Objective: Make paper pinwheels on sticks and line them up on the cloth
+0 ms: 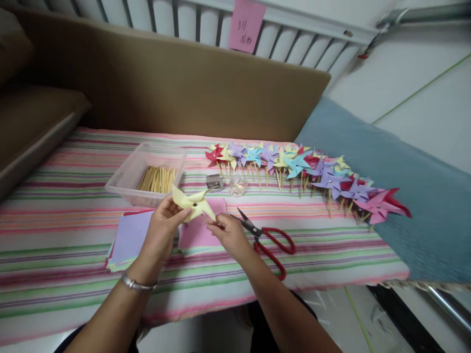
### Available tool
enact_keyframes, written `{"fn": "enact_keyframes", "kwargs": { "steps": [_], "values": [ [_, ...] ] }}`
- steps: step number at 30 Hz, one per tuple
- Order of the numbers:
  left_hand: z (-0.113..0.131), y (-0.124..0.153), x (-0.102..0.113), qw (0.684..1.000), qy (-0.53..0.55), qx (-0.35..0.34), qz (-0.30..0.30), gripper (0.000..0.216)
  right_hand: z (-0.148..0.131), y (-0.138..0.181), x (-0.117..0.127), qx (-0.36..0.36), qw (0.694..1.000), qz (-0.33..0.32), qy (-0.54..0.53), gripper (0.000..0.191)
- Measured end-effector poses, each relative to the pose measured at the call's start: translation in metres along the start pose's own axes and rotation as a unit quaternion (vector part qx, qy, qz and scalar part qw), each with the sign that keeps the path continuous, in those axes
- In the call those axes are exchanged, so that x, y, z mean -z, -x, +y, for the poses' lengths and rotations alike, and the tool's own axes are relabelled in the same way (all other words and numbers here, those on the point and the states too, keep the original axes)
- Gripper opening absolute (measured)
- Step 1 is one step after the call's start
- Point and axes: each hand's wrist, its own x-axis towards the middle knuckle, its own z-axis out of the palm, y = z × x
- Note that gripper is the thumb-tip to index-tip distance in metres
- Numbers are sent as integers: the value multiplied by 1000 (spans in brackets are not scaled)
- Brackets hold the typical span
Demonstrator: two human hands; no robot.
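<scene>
My left hand [167, 218] is closed on a pale yellow paper pinwheel [196, 204], its thumb on the near side of a blade. A dark pin head shows at the pinwheel's centre. Just right of the lower blade, my right hand [228, 234] is pinched; what its fingertips hold is too small to make out. Below the pinwheel lies a stack of pink square paper [200, 235]. To its left is a stack topped by purple paper [131, 236]. Scissors with red handles [263, 233] lie spread beside my right hand.
A clear plastic box [125, 171] holds many wooden sticks [158, 179]. Behind my hands stand a small box of metal pins [214, 182] and a round clear dish [237, 186]. Finished pinwheels [294, 164] line the back right. A cardboard panel [176, 88] rises behind the striped cloth [66, 235].
</scene>
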Motion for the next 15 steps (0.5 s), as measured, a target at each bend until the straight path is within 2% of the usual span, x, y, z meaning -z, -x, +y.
{"fn": "enact_keyframes", "kwargs": {
  "steps": [6, 9, 11, 13, 15],
  "values": [
    [-1, 7, -3, 991, -122, -53, 21, 47, 4, -12, 20, -67, 985, 61, -145, 12],
    [-11, 21, -3, 971, -229, -55, -41, 40, 8, -6, 33, -70, 972, 116, -190, 15],
    [-26, 34, 4, 937, -328, -69, -95, 36, 14, 2, 47, -68, 967, 160, -186, 15],
    [-47, 45, 15, 904, -396, -94, -130, 34, 23, 12, 67, -71, 960, 208, -172, 14],
    [-69, 52, 26, 885, -421, -96, -176, 33, 36, 22, 95, -78, 949, 261, -156, 14]
  ]
}}
